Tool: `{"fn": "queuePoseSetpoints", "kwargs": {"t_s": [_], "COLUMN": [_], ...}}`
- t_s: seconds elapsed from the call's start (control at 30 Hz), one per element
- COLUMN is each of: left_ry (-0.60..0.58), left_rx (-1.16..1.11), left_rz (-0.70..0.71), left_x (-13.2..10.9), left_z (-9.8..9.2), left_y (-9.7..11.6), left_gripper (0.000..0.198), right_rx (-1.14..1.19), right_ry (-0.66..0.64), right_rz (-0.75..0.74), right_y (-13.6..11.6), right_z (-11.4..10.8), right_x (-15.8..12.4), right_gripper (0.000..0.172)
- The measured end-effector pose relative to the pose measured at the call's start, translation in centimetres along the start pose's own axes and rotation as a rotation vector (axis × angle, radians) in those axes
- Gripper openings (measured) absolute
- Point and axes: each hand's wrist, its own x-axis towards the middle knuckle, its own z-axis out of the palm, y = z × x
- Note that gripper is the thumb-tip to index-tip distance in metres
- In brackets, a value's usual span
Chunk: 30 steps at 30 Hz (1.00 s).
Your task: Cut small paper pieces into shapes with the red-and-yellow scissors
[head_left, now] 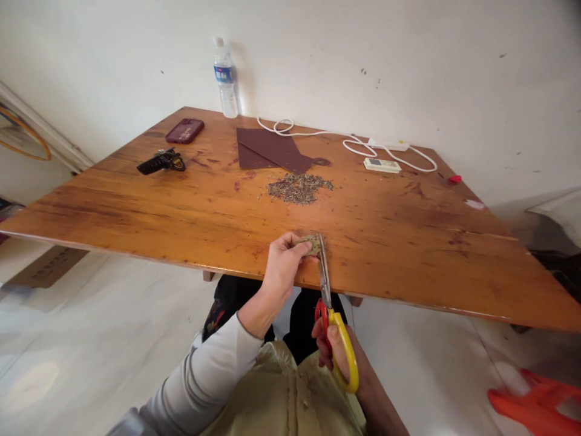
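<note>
My left hand [282, 260] pinches a small flat greenish-brown piece [310, 244] just above the table's front edge; its material is unclear. In my right hand [334, 348] is a pair of scissors [325, 278] with one red and one yellow handle. The blades point away from me and lie at the right edge of the piece, nearly closed. A loose heap of small greyish-brown clippings [298, 188] rests on the wood beyond my hands.
On the wooden table [218, 224] lie dark maroon sheets [265, 148], a phone [184, 130], black keys [161, 161], a white cable [318, 131] and a small white device [382, 165]. A plastic bottle [224, 82] stands against the wall. An orange-red object [535, 396] is on the floor at right.
</note>
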Motion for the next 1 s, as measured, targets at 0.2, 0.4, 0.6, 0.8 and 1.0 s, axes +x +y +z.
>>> {"fn": "queuePoseSetpoints", "kwargs": {"t_s": [0.2, 0.4, 0.6, 0.8, 1.0], "left_ry": [-0.011, -0.015, -0.014, -0.010, -0.028], "left_rx": [-0.025, -0.070, -0.048, -0.032, -0.048], "left_rz": [0.001, 0.009, 0.019, 0.011, 0.017], "left_x": [0.0, -0.1, -0.1, -0.1, 0.0], "left_z": [0.0, -0.1, 0.0, 0.0, -0.1], "left_y": [-0.1, -0.2, -0.2, -0.3, -0.2], "left_gripper": [0.030, 0.029, 0.032, 0.034, 0.036], "right_rx": [-0.038, 0.037, 0.030, 0.044, -0.001], "right_ry": [0.054, 0.027, 0.005, 0.022, 0.081], "right_rz": [0.021, 0.009, -0.005, -0.010, 0.014], "right_y": [-0.2, 0.4, 0.6, 0.9, 0.3], "right_z": [0.3, 0.4, 0.0, 0.3, 1.3], "right_x": [-0.4, 0.2, 0.0, -0.4, -0.1], "right_gripper": [0.076, 0.085, 0.081, 0.073, 0.077]}}
